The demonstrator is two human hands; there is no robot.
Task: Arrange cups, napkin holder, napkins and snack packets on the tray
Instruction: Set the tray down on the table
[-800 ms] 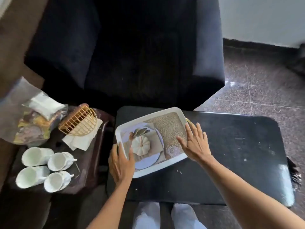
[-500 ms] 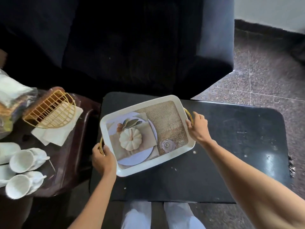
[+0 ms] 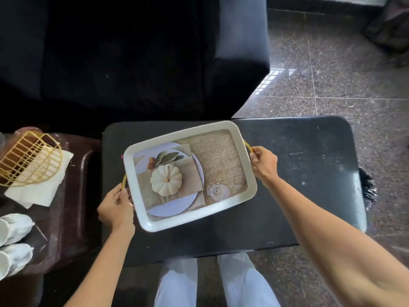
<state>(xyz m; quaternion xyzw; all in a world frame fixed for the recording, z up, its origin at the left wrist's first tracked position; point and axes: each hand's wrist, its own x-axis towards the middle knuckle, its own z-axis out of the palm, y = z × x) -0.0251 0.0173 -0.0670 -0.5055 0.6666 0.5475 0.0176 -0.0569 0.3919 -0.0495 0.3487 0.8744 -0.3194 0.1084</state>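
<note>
Left hand [image 3: 116,206] and right hand [image 3: 263,165] each grip a gold handle of the white tray [image 3: 249,173]. The tray sits tilted on the black table [image 3: 298,196]; cups [image 3: 15,227] lie far left.

The white rectangular tray with gold handles and a pumpkin print [image 3: 251,173] sits skewed on the black table; the gold wire napkin holder [image 3: 28,159] lies on white napkins [image 3: 42,191] beside white cups [image 3: 15,227].

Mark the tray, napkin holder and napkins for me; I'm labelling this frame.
tray [image 3: 249,171], head view, right rim.
napkin holder [image 3: 28,159], head view, gold wire grid.
napkins [image 3: 42,191], head view, white sheet showing below the holder.
</note>
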